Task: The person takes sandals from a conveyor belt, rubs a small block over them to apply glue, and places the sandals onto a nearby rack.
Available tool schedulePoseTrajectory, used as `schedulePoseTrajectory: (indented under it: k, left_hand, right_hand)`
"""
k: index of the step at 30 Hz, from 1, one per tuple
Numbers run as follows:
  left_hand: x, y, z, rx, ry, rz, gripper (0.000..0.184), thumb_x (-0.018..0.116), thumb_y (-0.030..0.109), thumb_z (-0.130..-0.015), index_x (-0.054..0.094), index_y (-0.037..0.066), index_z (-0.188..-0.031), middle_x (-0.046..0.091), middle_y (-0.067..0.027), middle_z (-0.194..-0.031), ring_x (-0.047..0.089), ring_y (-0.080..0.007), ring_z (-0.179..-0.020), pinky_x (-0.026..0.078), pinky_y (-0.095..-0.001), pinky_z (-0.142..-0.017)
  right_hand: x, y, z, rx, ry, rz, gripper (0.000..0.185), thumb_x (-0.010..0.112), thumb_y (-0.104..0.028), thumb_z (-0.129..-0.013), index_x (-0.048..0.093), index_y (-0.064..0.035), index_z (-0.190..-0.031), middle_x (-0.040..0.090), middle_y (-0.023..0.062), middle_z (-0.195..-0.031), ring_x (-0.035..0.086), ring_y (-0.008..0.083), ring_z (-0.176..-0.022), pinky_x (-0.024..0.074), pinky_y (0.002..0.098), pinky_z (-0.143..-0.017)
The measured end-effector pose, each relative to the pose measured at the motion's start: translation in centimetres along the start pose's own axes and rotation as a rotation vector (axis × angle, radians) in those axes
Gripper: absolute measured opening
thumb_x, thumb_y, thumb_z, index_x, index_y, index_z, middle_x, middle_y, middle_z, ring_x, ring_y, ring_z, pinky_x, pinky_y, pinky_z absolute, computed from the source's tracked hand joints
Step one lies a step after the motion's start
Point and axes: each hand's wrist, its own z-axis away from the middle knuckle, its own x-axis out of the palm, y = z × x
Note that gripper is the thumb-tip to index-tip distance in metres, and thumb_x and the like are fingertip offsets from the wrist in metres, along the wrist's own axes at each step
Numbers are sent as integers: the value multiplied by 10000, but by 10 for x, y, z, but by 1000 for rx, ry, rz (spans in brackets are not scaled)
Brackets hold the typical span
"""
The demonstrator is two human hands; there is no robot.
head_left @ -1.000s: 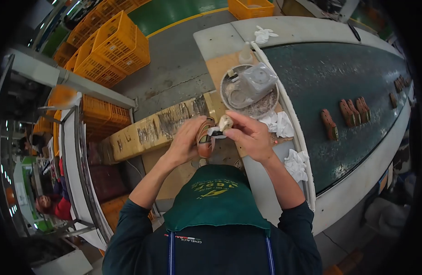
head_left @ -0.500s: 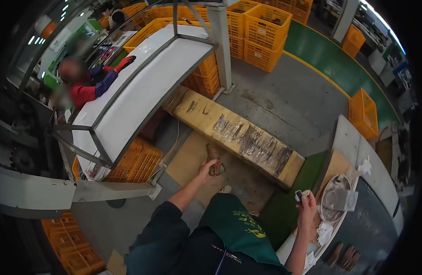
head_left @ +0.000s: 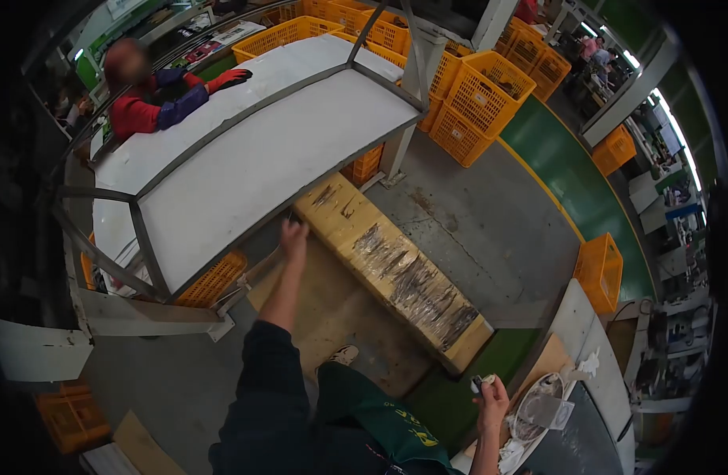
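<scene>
My left hand [head_left: 294, 235] is stretched out to the lower edge of the white-topped table [head_left: 253, 158], beside the near end of the long taped yellow block [head_left: 396, 269]. Its fingers are closed, and what they hold is too dark and small to make out. At the lower right, my right hand [head_left: 493, 405] pinches a small pale lump [head_left: 488, 380] with a black and white piece at its side. Right of that hand lies a round tray [head_left: 519, 413] with a clear plastic container [head_left: 551, 411] on it.
A co-worker in red [head_left: 134, 111] leans over the far side of the white table. Orange crates [head_left: 483, 99] are stacked beyond the block, and another crate [head_left: 599, 269] stands at the right. Crumpled white paper [head_left: 509, 457] lies near my right forearm. A metal frame [head_left: 261, 99] crosses the table.
My left hand has moved forward to the table edge, and the brown shoe it held is no longer visible. My right hand still grips the small lump. The view has shifted toward the white table.
</scene>
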Motion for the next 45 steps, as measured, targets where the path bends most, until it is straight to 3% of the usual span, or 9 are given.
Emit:
schedulePoseTrajectory:
  k: [2,6,17,24,27,32,39,41,45]
  left_hand:
    - [18,-26,106,-582,-278,-272,238,623,162,-791,489,73,-965,549,-32,-662,467,-138,-427,375,-280,-363]
    - [46,-63,323,-924,-593,-203,396,645,151,-766,481,39,-1109,597,-102,-766,616,-188,-565,449,-290,-424]
    - [160,124,579,-819,-1905,-385,229,586,209,-858,550,92,-1052,632,-45,-828,616,-114,-685,492,-224,-601]
    - [137,135,836,-923,-2485,-913,349,615,313,-830,515,88,-1079,615,-51,-816,602,-131,-680,480,-268,-607]
    - [116,102,951,-852,-2498,-1154,555,655,422,-778,454,85,-1171,605,-111,-875,605,-185,-706,482,-293,-633]
    - [112,55,1102,-646,-1845,-1436,780,669,556,-710,385,96,-1271,482,-195,-1167,550,-326,-976,444,-477,-808]
    - [119,25,1096,-1195,-1828,-1133,439,604,233,-784,439,96,-1168,494,-115,-1184,504,-294,-1082,385,-519,-907]
    - [121,43,1051,-1652,-2126,-747,403,599,175,-772,462,78,-1138,542,-95,-1113,530,-259,-1047,392,-479,-930]
    - [136,92,930,-1840,-2363,-333,447,603,166,-777,455,74,-1188,539,-67,-1167,513,-220,-1095,384,-431,-955]
  right_hand:
    - [-16,3,8,7,53,-51,401,620,-134,-840,507,-40,-1213,604,-16,-855,598,80,-764,488,202,-507]
    - [-58,20,35,-7,198,-201,399,600,-129,-852,492,-53,-1229,611,-11,-901,601,92,-796,494,205,-520]
    - [-197,95,186,-122,784,-669,401,597,-94,-838,492,-11,-1216,614,55,-992,590,108,-824,499,236,-592]
    - [-248,178,282,-167,1111,-1038,344,575,-69,-839,501,-25,-1172,597,53,-983,592,127,-808,508,264,-581]
    - [-257,197,304,-162,1230,-1140,326,570,-66,-838,503,-21,-1153,595,46,-963,589,120,-785,515,269,-573]
    - [-278,225,323,-202,1287,-1286,356,602,-54,-825,493,-23,-1162,609,54,-967,593,109,-819,521,257,-589]
    - [-312,249,322,-83,1358,-1258,324,595,-68,-833,513,-38,-1145,611,44,-948,594,109,-772,513,249,-589]
    - [-318,253,319,-75,1349,-1210,297,576,-72,-847,515,-46,-1136,609,39,-956,597,116,-768,508,239,-579]
    - [-322,236,289,-67,1248,-1144,251,559,-84,-863,517,-57,-1109,611,35,-939,599,110,-755,493,232,-555]
